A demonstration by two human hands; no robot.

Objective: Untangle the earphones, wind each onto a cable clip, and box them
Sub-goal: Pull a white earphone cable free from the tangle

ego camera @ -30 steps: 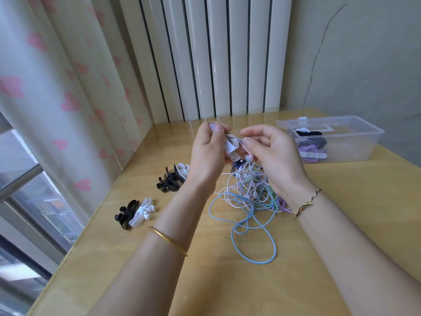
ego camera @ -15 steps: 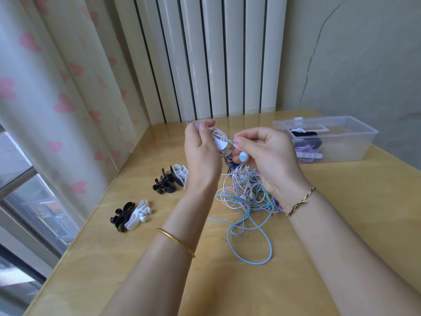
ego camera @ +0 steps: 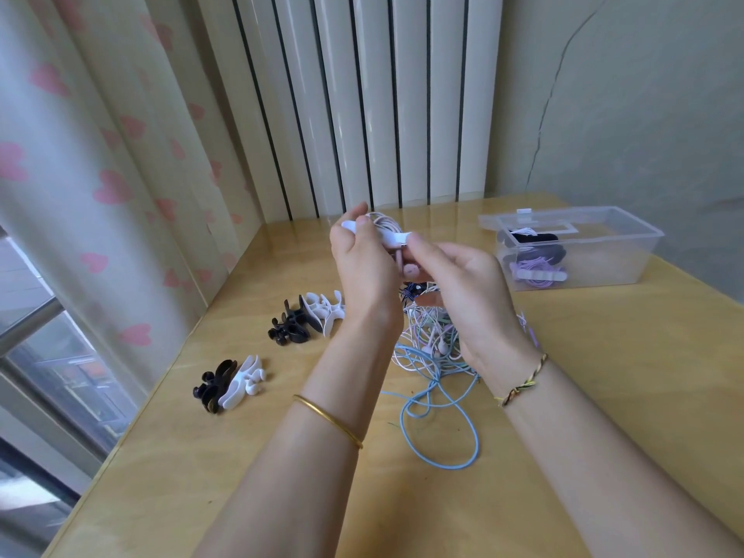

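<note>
My left hand [ego camera: 364, 271] grips a white cable clip [ego camera: 392, 236] wound with a pale pink earphone cable, held up above the table. My right hand [ego camera: 463, 292] pinches the clip's right end, and a pink earbud [ego camera: 410, 270] hangs just under it between the hands. Below them lies a tangled heap of earphones [ego camera: 432, 344] in white, pink, green and light blue, with a blue loop [ego camera: 443, 432] trailing toward me. A clear plastic box [ego camera: 628, 255] at the right holds wound earphones on black and white clips.
Two groups of spare black and white cable clips lie on the wooden table [ego camera: 241, 477]: one [ego camera: 308, 318] left of my left wrist, another [ego camera: 229, 382] nearer the left edge. A curtain and window border the left side, a ribbed radiator panel and wall the back.
Both hands have risen slightly with the clip. The loose earbud my right hand held now hangs close under the clip, and my right fingers have moved to the clip's end.
</note>
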